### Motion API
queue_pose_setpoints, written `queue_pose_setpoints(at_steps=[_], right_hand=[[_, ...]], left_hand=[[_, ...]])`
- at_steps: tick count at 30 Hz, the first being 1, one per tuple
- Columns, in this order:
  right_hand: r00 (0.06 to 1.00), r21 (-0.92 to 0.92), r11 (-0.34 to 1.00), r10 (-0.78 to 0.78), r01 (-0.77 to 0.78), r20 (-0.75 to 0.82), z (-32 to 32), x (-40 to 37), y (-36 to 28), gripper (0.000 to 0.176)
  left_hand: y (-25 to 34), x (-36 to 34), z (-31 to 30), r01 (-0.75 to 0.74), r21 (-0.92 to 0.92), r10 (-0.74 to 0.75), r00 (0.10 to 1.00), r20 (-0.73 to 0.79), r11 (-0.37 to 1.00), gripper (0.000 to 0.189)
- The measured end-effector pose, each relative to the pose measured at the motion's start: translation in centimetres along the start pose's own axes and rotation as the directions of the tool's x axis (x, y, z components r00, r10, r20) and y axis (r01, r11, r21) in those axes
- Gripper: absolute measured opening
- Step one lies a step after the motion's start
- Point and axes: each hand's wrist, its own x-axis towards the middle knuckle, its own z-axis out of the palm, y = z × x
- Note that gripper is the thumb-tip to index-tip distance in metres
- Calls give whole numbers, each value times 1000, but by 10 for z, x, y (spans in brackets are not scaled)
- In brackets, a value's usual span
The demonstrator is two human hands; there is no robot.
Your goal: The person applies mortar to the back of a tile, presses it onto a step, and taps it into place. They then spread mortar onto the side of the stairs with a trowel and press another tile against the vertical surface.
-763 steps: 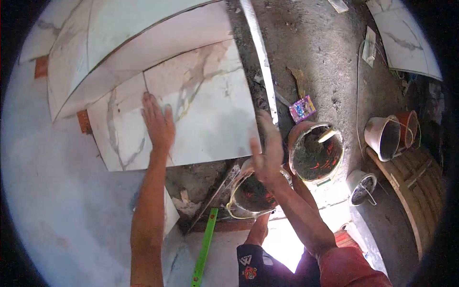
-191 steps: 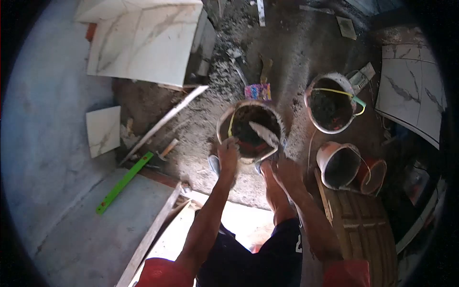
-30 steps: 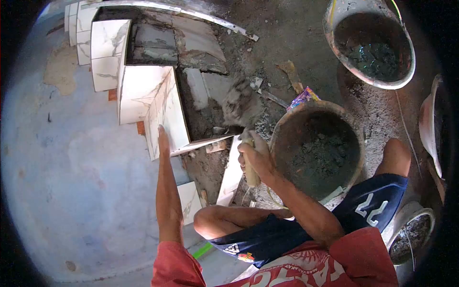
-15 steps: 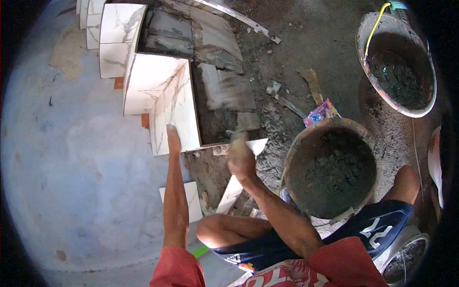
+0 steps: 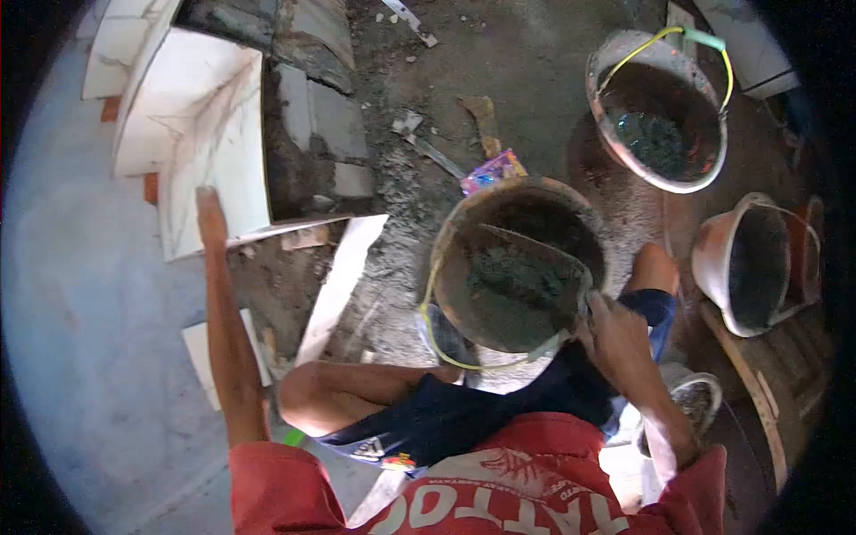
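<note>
My left hand [image 5: 210,212] rests on the white marble-patterned tile [image 5: 234,169] of the step, its fingers stretched out against the surface. In my right hand [image 5: 615,334] is the handle of a trowel [image 5: 583,287], at the right rim of the round bucket [image 5: 448,312] between my knees. The trowel's blade reaches over the dark wet mortar [image 5: 517,276] in that bucket; its outline is hard to separate from the mortar. Below the step edge lies a long white tile strip [image 5: 337,290].
Another mortar bucket [image 5: 605,134] with a yellow handle stands at the upper right. A white bucket [image 5: 719,259] lies tilted at the right. Near the middle are a colourful packet [image 5: 493,172] and a scraper-like tool [image 5: 437,156]. A blue-grey wall [image 5: 80,294] fills the left.
My right hand has moved from the tile edge to the mortar bucket's right rim, with the trowel. The view has shifted right. My left hand stays on the tile.
</note>
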Motion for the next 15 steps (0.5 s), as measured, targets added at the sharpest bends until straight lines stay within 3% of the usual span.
queue_pose_setpoints(at_steps=[2, 4, 6, 7, 8, 9, 10, 11, 12, 14, 15], right_hand=[[998, -278, 959, -57, 50, -17, 1, 22, 6, 20], [995, -402, 911, -93, 93, 19, 26, 52, 17, 19], [929, -621, 690, -268, 371, 257, 55, 94, 19, 15], [906, -614, 666, -328, 423, 268, 69, 109, 13, 15], [925, -595, 709, -269, 378, 268, 82, 119, 15, 15], [942, -576, 751, -197, 324, 272, 92, 128, 15, 16], [929, -565, 742, -231, 361, 290, 96, 131, 9, 16], [896, -555, 744, -132, 373, 424, 96, 130, 7, 16], [848, -557, 744, -24, 368, 529, 92, 123, 5, 17], [835, -522, 755, -61, 397, 547, 86, 115, 6, 20], [814, -480, 769, -88, 422, 575, 85, 110, 8, 24]], left_hand=[[61, -21, -9, 79, -51, -83, 994, -75, 996, 54], [55, -30, -1, 128, -107, -139, 986, -92, 986, 56], [-9, -26, 38, 66, 313, -12, 986, -169, 947, 55], [-8, -32, 53, 32, 942, -138, 990, 15, 335, 54], [2, -35, 52, 276, 455, -232, 961, -152, 846, 56], [55, -45, 48, 502, 134, -450, 844, -292, 855, 52], [98, -49, 37, 599, -18, -574, 758, -310, 801, 55], [122, -53, 36, 672, -166, -686, 664, -298, 722, 59], [127, -60, 38, 681, -163, -692, 652, -309, 714, 59], [136, -60, 46, 563, -412, -697, 591, -405, 716, 62], [136, -65, 46, 574, -409, -705, 585, -402, 709, 62]])
